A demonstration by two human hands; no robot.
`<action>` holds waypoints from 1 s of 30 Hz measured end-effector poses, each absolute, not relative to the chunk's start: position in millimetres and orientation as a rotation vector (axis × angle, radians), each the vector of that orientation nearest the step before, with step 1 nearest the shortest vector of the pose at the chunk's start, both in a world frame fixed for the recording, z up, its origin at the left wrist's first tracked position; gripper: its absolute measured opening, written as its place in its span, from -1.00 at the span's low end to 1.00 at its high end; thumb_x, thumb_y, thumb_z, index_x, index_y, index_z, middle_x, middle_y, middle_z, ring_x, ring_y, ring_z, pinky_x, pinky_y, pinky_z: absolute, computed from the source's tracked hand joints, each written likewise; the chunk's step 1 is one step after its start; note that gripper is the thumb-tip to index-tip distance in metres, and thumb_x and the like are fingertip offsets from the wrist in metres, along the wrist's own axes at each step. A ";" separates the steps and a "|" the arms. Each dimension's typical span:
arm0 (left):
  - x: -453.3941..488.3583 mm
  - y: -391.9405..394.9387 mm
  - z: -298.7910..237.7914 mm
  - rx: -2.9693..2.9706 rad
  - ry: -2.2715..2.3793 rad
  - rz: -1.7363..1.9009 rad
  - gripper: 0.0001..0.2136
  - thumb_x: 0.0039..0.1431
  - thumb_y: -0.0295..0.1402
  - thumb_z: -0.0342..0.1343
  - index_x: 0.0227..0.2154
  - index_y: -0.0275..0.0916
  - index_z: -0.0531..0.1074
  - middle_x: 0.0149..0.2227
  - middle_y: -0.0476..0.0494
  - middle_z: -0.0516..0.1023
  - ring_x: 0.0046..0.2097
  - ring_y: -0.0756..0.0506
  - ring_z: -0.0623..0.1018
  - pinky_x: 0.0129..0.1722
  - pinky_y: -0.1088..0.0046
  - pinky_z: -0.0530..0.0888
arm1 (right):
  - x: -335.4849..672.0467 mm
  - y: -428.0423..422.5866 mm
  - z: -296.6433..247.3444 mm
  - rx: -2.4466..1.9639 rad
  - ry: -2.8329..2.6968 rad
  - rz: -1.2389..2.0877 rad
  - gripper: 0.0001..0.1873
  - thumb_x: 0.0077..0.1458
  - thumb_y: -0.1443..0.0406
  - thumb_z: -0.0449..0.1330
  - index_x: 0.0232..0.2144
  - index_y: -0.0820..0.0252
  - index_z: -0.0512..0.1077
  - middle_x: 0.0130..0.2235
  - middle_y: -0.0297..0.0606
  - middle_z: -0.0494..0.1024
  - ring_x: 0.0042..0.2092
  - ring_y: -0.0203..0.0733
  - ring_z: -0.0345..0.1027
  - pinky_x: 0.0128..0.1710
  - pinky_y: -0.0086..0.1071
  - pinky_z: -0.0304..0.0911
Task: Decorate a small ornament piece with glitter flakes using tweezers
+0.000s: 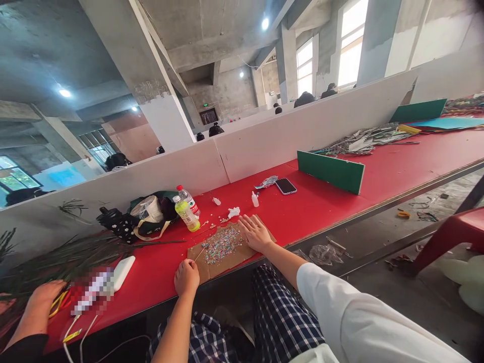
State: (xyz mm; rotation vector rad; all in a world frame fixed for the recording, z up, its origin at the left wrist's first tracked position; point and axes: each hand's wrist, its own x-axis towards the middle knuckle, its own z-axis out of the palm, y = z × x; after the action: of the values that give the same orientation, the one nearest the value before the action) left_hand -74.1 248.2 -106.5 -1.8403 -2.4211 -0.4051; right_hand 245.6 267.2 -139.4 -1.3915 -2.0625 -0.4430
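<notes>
My left hand point(187, 278) is closed on a thin stick point(199, 254) at the left side of a brown cardboard sheet point(200, 272). The stick's far tip, which looks clustered with small bits, reaches the edge of a spread of tiny multicoloured beads or chips point(224, 246) on the cardboard. My right hand point(255, 232) lies with its fingers stretched out over the right part of the sheet, beside the spread. A crumpled white tissue point(233, 212) and a small white dropper bottle point(255, 199) are just beyond it.
A red table point(287, 222) runs along a white partition. Two drink bottles point(186, 214), a black bag point(166, 204) and a black flowered bottle point(115, 225) stand left. A phone point(286, 186) and green board point(330, 171) are right. Another person's hand point(47, 297) is by yellow-handled scissors point(58, 302).
</notes>
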 end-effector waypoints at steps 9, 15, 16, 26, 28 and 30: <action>-74.0 249.1 -106.5 -1.835 -2.429 -0.390 -0.67 0.40 -0.16 0.19 0.09 -0.24 0.48 0.12 -0.22 0.54 0.10 -0.18 0.57 0.13 0.09 0.57 | 245.8 266.5 -139.1 -1.441 -2.090 -0.368 -0.44 0.37 0.10 0.24 0.32 0.11 0.34 0.43 -0.06 0.29 0.44 0.17 0.15 0.43 0.28 0.02; -72.9 249.3 -105.3 -1.826 -2.431 -0.395 -0.67 0.40 -0.16 0.19 0.09 -0.24 0.47 0.11 -0.21 0.55 0.09 -0.17 0.58 0.11 0.10 0.58 | 245.3 263.2 -135.8 -1.429 -2.050 -0.280 -0.49 0.36 0.15 0.26 0.29 0.11 0.37 0.39 -0.06 0.34 0.38 0.15 0.25 0.37 0.24 0.17; -72.7 249.2 -105.3 -1.824 -2.430 -0.396 -0.67 0.40 -0.16 0.19 0.09 -0.24 0.48 0.11 -0.21 0.55 0.09 -0.17 0.58 0.11 0.10 0.58 | 245.1 263.3 -136.3 -1.426 -2.039 -0.253 -0.49 0.36 0.15 0.26 0.28 0.11 0.37 0.38 -0.06 0.35 0.37 0.15 0.26 0.36 0.24 0.19; -75.6 250.8 -111.0 -1.838 -2.402 -0.393 -0.66 0.40 -0.16 0.19 0.10 -0.24 0.47 0.12 -0.22 0.54 0.10 -0.17 0.58 0.12 0.09 0.58 | 267.9 286.4 -146.4 -1.436 -1.560 0.137 -0.63 0.38 0.14 0.24 0.15 0.14 0.47 0.22 -0.09 0.50 0.19 0.01 0.45 0.20 0.06 0.41; -76.3 251.4 -112.4 -1.847 -2.394 -0.389 -0.66 0.40 -0.16 0.19 0.10 -0.25 0.47 0.11 -0.22 0.54 0.09 -0.17 0.58 0.12 0.08 0.58 | 276.5 289.3 -148.3 -1.410 -1.414 0.208 -0.62 0.38 0.14 0.24 0.15 0.14 0.46 0.23 -0.09 0.49 0.19 0.02 0.44 0.20 0.06 0.41; -76.6 251.8 -113.1 -1.853 -2.389 -0.390 -0.66 0.40 -0.16 0.19 0.09 -0.25 0.47 0.10 -0.21 0.55 0.09 -0.17 0.58 0.11 0.08 0.58 | 283.2 289.6 -149.9 -1.372 -1.273 0.274 -0.63 0.38 0.13 0.23 0.15 0.14 0.46 0.23 -0.09 0.49 0.19 0.01 0.44 0.19 0.05 0.42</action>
State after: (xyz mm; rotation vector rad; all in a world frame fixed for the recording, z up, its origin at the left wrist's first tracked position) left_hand -76.6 251.8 -113.1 -1.8531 -2.3889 -0.3895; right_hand 283.2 289.6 -149.9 -1.3722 -1.2730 0.2739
